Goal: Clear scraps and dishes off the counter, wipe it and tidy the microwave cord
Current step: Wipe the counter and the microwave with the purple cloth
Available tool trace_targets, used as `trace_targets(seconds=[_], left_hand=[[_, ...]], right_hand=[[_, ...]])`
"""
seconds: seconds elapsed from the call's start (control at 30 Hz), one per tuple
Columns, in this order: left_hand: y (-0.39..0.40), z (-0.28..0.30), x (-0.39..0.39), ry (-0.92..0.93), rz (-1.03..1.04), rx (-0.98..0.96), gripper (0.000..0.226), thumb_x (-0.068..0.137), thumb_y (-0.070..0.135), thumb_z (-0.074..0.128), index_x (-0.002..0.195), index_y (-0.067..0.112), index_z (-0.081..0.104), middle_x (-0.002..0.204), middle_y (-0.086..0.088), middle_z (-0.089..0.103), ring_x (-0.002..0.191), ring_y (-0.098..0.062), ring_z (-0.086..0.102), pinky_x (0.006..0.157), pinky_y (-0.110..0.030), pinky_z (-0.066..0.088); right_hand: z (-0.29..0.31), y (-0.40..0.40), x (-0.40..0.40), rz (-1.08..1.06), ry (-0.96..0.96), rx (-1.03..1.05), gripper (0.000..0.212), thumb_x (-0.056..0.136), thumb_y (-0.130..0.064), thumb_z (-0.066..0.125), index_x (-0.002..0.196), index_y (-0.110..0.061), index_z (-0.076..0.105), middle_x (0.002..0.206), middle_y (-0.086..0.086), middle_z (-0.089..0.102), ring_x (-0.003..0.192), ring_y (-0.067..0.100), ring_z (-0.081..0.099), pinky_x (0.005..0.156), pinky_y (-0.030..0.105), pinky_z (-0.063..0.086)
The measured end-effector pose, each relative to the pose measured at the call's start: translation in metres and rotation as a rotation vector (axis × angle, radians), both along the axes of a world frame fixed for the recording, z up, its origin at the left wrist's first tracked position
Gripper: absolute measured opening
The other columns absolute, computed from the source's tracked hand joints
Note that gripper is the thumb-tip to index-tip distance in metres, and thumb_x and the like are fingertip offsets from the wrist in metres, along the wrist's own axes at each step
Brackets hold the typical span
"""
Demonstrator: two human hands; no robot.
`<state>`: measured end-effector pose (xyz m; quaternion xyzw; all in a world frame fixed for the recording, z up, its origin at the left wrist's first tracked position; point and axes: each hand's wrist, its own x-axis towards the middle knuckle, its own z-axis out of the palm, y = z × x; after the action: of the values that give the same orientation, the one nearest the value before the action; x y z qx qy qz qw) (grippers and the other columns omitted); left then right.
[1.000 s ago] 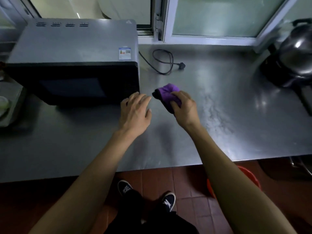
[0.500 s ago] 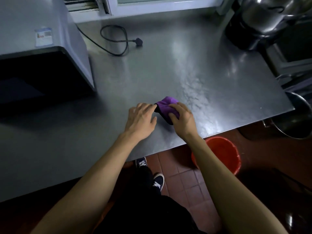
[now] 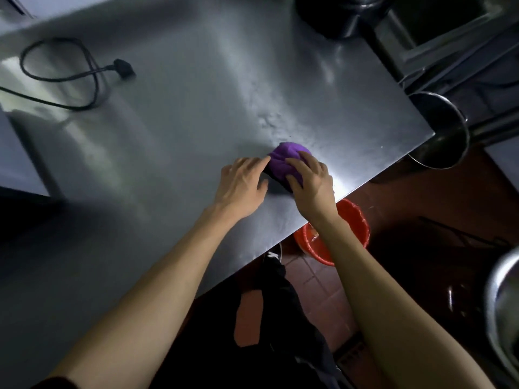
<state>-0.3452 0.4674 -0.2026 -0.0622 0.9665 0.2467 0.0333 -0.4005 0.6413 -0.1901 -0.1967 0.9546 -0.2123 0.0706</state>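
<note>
A bunched purple cloth (image 3: 283, 160) lies on the steel counter (image 3: 174, 130) near its front right edge. My right hand (image 3: 310, 183) grips the cloth from the near side, fingers curled over it. Beside it, my left hand (image 3: 243, 186) rests flat on the counter, its fingertips touching the cloth's left side. The black microwave cord (image 3: 64, 77) lies looped at the far left, its plug (image 3: 123, 68) loose on the counter. A corner of the microwave (image 3: 16, 153) shows at the left edge.
A red bucket (image 3: 348, 234) stands on the tiled floor below the counter's edge. A steel pot (image 3: 441, 130) sits off the right corner, a dark cooker (image 3: 328, 15) at the back, and a metal bowl rim (image 3: 502, 310) at the lower right.
Both hands slid the purple cloth toward the counter's front right edge, above the red bucket. The camera turned right, so the microwave has nearly left the view.
</note>
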Motion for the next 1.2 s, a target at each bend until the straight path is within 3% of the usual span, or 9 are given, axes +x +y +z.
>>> trace_targets(seconds=[0.2,0.4,0.57,0.7,0.83,0.93,1.03,1.1,1.2], left_hand=[[0.022,-0.021,-0.04,-0.075,0.048,-0.034,0.049,0.096,0.028,0.056,0.143,0.02,0.051,0.139,0.001,0.057,0.127,-0.026,0.05,0.098,-0.047,0.044],[0.04,-0.035,-0.052,-0.126,0.094,-0.061,0.043,0.096,0.033,0.055,0.138,0.022,0.056,0.141,0.0,0.054,0.128,-0.026,0.047,0.099,-0.046,0.042],[0.047,-0.039,-0.062,-0.157,0.104,-0.109,0.046,0.091,0.036,0.065,0.135,0.023,0.058,0.136,-0.001,0.055,0.121,-0.028,0.048,0.092,-0.046,0.044],[0.052,-0.041,-0.07,-0.068,0.124,-0.001,0.04,0.086,0.005,0.066,0.125,0.01,0.066,0.119,-0.01,0.063,0.113,-0.033,0.052,0.095,-0.046,0.044],[0.055,-0.034,-0.09,0.048,0.117,0.057,0.042,0.081,-0.017,0.056,0.118,-0.001,0.07,0.11,-0.016,0.066,0.104,-0.037,0.056,0.095,-0.041,0.047],[0.058,-0.032,-0.109,0.04,0.129,-0.006,0.045,0.082,-0.01,0.059,0.122,0.006,0.069,0.123,-0.011,0.063,0.113,-0.035,0.054,0.097,-0.046,0.046],[0.063,-0.034,-0.111,0.023,0.117,-0.132,0.039,0.084,0.01,0.064,0.122,0.018,0.068,0.134,-0.002,0.057,0.122,-0.028,0.05,0.096,-0.044,0.041],[0.067,-0.04,-0.1,0.039,0.049,-0.165,0.035,0.087,0.019,0.064,0.122,0.018,0.068,0.134,-0.002,0.057,0.123,-0.028,0.051,0.095,-0.046,0.041],[0.071,-0.05,-0.079,0.014,-0.009,-0.207,0.037,0.096,0.028,0.054,0.13,0.018,0.063,0.145,-0.006,0.052,0.134,-0.028,0.046,0.097,-0.047,0.04]], right_hand=[[-0.032,0.022,-0.027,0.12,-0.076,0.101,0.043,0.099,-0.038,0.057,0.14,-0.022,0.057,0.154,0.008,0.042,0.138,0.035,0.038,0.101,0.052,0.036],[-0.042,0.047,-0.063,-0.049,-0.141,0.0,0.04,0.102,-0.02,0.05,0.141,-0.017,0.054,0.151,0.008,0.046,0.134,0.035,0.042,0.104,0.053,0.039],[-0.047,0.047,-0.079,0.098,-0.169,0.062,0.048,0.096,-0.015,0.058,0.143,-0.011,0.051,0.153,0.011,0.041,0.129,0.039,0.04,0.104,0.05,0.041],[-0.049,0.04,-0.079,0.098,-0.13,-0.052,0.052,0.082,0.014,0.049,0.131,0.001,0.061,0.142,0.02,0.049,0.122,0.041,0.044,0.102,0.046,0.046],[-0.044,0.038,-0.099,0.084,0.017,-0.136,0.049,0.081,0.019,0.043,0.118,0.002,0.069,0.132,0.022,0.058,0.116,0.043,0.051,0.091,0.05,0.051],[-0.041,0.04,-0.118,0.054,0.147,-0.013,0.047,0.084,0.013,0.044,0.117,-0.006,0.071,0.141,0.017,0.055,0.122,0.041,0.05,0.091,0.049,0.047],[-0.046,0.048,-0.119,0.066,0.187,0.063,0.037,0.092,-0.001,0.051,0.121,-0.014,0.069,0.145,0.01,0.053,0.129,0.036,0.048,0.096,0.048,0.041],[-0.056,0.057,-0.107,0.175,0.13,0.075,0.035,0.096,-0.011,0.052,0.128,-0.015,0.065,0.147,0.01,0.052,0.134,0.034,0.046,0.102,0.048,0.039],[-0.07,0.069,-0.085,0.254,0.0,0.188,0.043,0.105,-0.023,0.043,0.146,-0.017,0.049,0.159,0.01,0.035,0.148,0.032,0.03,0.113,0.047,0.029]])
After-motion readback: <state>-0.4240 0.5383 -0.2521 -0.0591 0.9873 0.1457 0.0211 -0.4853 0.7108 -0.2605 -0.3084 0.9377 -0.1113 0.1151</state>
